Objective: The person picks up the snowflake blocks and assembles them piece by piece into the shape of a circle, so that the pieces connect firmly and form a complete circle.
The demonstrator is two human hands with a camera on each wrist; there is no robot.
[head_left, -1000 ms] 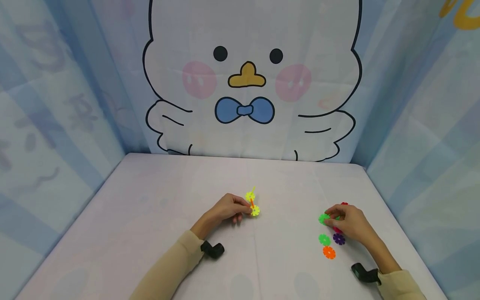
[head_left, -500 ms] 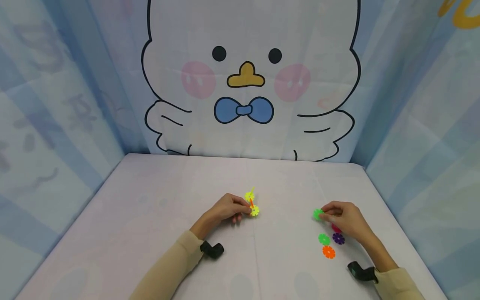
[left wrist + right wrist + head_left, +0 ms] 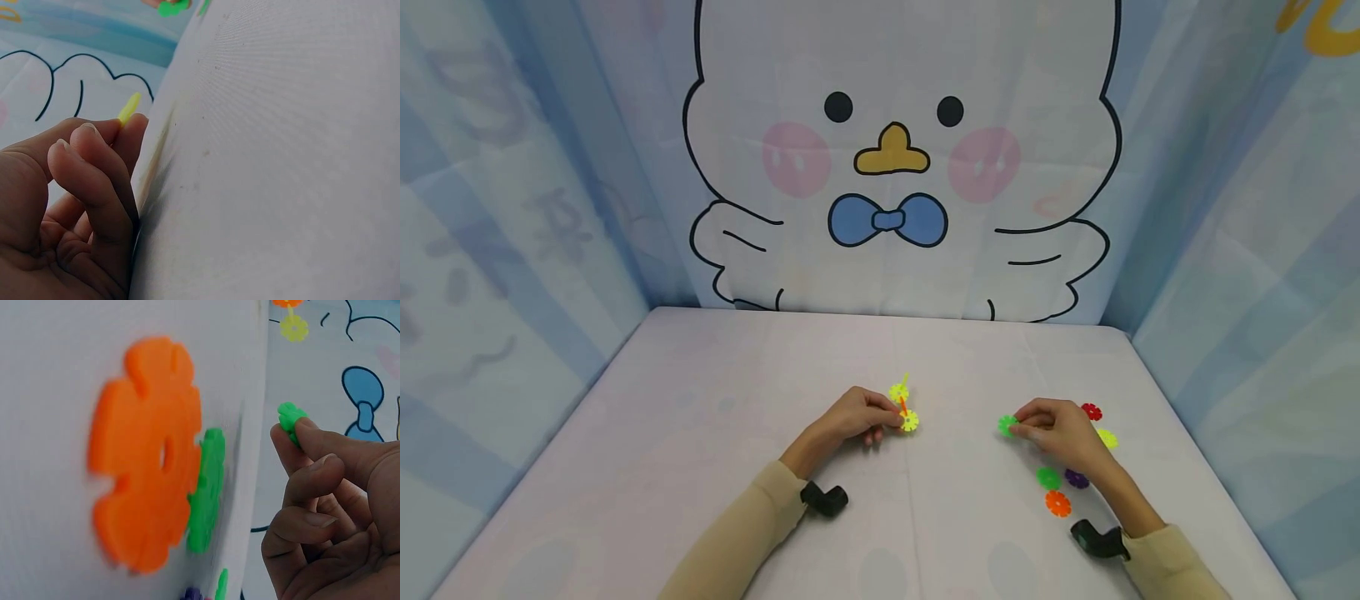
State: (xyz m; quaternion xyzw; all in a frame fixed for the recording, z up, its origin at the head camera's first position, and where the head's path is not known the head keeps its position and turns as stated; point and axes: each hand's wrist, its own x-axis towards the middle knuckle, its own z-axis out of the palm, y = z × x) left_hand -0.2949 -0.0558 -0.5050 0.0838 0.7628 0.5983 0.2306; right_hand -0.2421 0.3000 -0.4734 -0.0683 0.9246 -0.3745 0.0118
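Observation:
Near the middle of the table in the head view, my left hand (image 3: 853, 414) pinches a short chain of interlocked snowflake discs (image 3: 910, 421), yellow with an orange one edge-on between. The left wrist view shows only a yellow edge (image 3: 129, 107) past the thumb and fingertip. To the right, my right hand (image 3: 1063, 429) holds a green snowflake disc (image 3: 1007, 426) by its edge between thumb and index finger. That green disc (image 3: 289, 417) is above the tabletop in the right wrist view. A gap separates it from the chain.
Loose snowflake discs lie around and under my right hand: red (image 3: 1092, 412), yellow (image 3: 1107, 437), purple (image 3: 1077, 480), green (image 3: 1048, 478) and orange (image 3: 1058, 503). The pale cloth-covered table (image 3: 760, 358) ends at a curtain (image 3: 887, 283) printed with a cartoon character.
My right hand has lifted the green snowflake disc from the pile and carried it left toward the chain, uncovering the red and yellow discs. My left hand stays in place.

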